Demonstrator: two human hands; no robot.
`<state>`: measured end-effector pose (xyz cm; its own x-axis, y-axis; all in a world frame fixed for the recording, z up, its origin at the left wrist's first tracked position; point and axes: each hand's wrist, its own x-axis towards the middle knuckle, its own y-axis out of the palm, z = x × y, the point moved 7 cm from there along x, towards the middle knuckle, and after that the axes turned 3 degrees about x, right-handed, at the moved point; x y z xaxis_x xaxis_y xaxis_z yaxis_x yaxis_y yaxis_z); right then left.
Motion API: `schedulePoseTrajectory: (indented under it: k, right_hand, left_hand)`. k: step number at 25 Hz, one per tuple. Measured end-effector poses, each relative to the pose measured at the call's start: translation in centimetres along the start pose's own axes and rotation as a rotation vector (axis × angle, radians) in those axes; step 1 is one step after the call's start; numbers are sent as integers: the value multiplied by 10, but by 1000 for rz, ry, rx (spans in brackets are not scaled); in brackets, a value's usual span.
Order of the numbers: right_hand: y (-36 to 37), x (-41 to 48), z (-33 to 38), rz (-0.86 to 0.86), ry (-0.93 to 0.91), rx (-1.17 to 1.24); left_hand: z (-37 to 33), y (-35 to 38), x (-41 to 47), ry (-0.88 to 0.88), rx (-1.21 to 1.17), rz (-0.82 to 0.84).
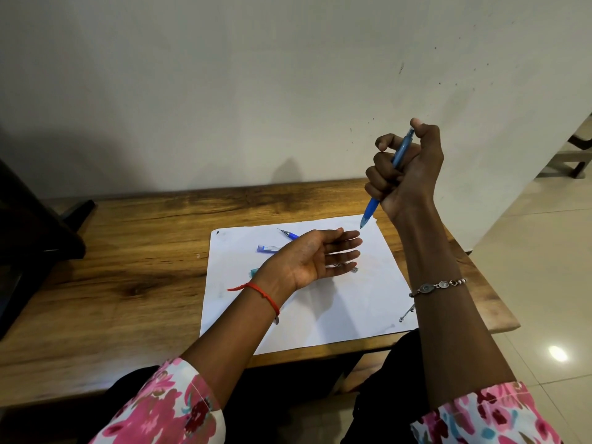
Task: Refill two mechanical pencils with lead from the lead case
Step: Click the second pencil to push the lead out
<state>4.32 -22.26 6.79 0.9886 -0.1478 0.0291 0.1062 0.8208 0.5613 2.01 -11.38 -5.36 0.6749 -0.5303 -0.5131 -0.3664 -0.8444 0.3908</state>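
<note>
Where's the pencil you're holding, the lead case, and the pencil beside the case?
blue mechanical pencil (371, 207), head view, lower barrel above the tip.
lead case (268, 249), head view, middle of its side.
second pencil (289, 234), head view, barrel near its tip.

Blue pencil (392, 168); white paper (346, 309); brown streaked wood table (121, 283); pink floral sleeves (166, 408); red wrist thread (261, 291); silver bracelet (437, 286).

Wooden table (128, 251) against white wall (224, 75), tiled floor (544, 251).
</note>
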Motion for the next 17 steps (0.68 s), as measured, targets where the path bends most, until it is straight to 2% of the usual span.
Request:
schedulePoseTrajectory:
  k: [17]
  right_hand:
    - [-3,1,-2,-39,-3,4]
  left_hand:
    - [1,0,0,-6,-8,0]
